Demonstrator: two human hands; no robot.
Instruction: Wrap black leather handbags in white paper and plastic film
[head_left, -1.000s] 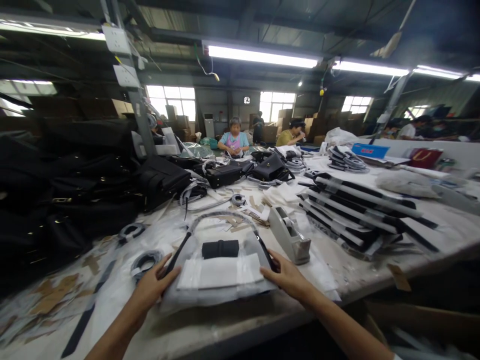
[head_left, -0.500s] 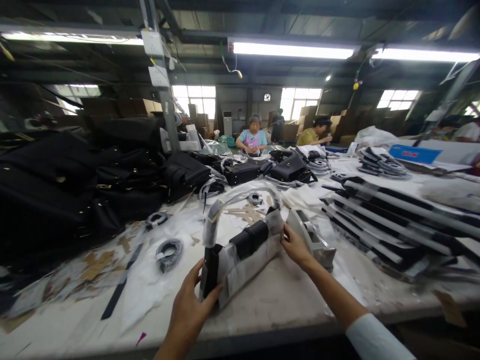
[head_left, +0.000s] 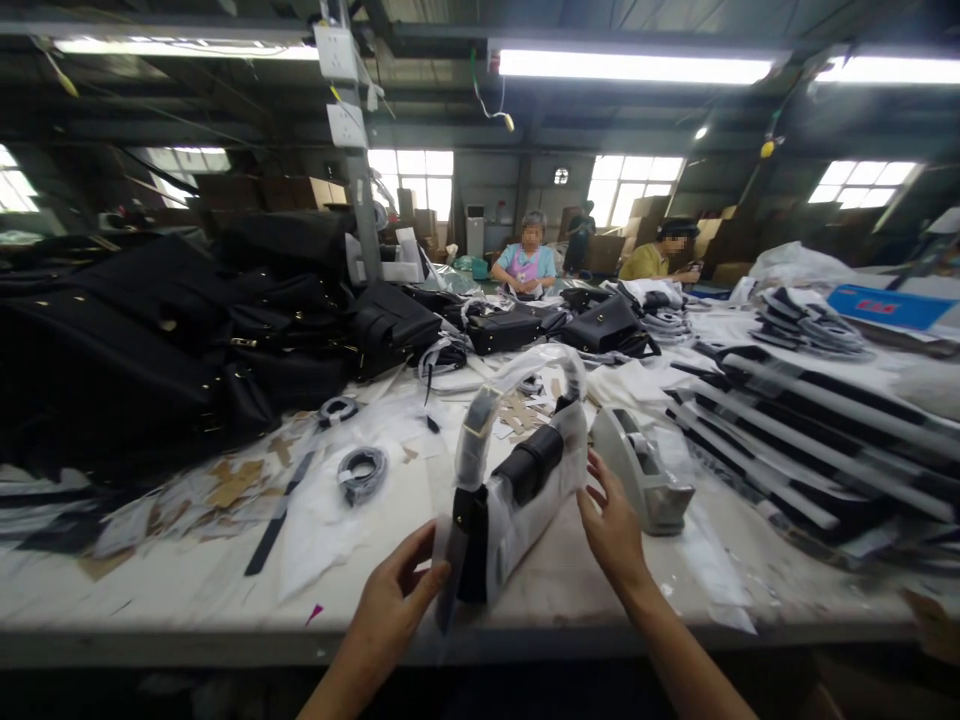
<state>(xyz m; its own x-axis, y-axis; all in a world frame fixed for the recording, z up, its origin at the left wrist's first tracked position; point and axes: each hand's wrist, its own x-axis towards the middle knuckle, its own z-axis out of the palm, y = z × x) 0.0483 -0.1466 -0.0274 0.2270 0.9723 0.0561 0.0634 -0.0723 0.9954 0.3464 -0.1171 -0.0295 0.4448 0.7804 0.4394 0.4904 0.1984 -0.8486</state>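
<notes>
A black handbag (head_left: 529, 465) stands upright on the table, turned at an angle, its body partly covered by thin white wrapping (head_left: 536, 530). Its raised handle (head_left: 474, 440) is wrapped in clear and white film. At the bag's near left end, my left hand (head_left: 397, 600) pinches a translucent sheet of wrapping (head_left: 444, 560) between thumb and fingers. My right hand (head_left: 616, 530) is at the bag's far right end, fingers apart and curved beside the wrapping; whether the fingertips touch it is hard to tell. A grey tape dispenser (head_left: 637, 470) stands just right of that hand.
Black bags (head_left: 292, 350) are heaped at the left. On the right lies a stack of wrapped black pieces (head_left: 810, 440). Coiled wrapped straps (head_left: 362, 474), a black strip (head_left: 277, 520) and brown paper scraps (head_left: 236, 483) lie left of the bag. Co-workers (head_left: 527, 265) sit across the table.
The bag has turned so its left end faces nearer me. My left hand has gone from the bag's end to the loose wrapping; my right hand's fingers have loosened. The view has shifted left.
</notes>
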